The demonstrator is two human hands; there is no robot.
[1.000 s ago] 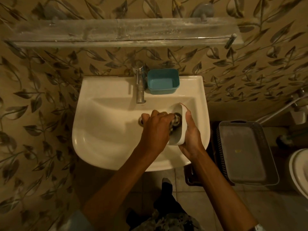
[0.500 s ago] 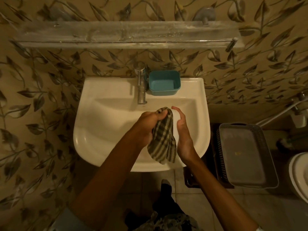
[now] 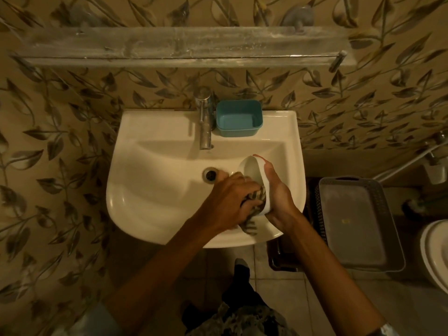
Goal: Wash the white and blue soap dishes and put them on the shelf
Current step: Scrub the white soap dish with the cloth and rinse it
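Wiping the white dish (image 3: 252, 166) gripped in your right hand (image 3: 278, 195), cloth (image 3: 253, 226) bunched in your left hand (image 3: 228, 200); blue dish (image 3: 238, 118) on the sink's (image 3: 169, 122) back edge awaits washing, neither yet on the shelf (image 3: 169, 44).

Home bathroom: basin (image 3: 150, 190) with tap (image 3: 204, 127) at centre, shelf (image 3: 169, 44) at 12 o'clock, toilet (image 3: 436, 253) at 4 o'clock, tiled floor (image 3: 315, 299) at 6 o'clock.

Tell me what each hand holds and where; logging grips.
Right hand grips the white soap dish by its outer wall; left hand grips a checked cloth.
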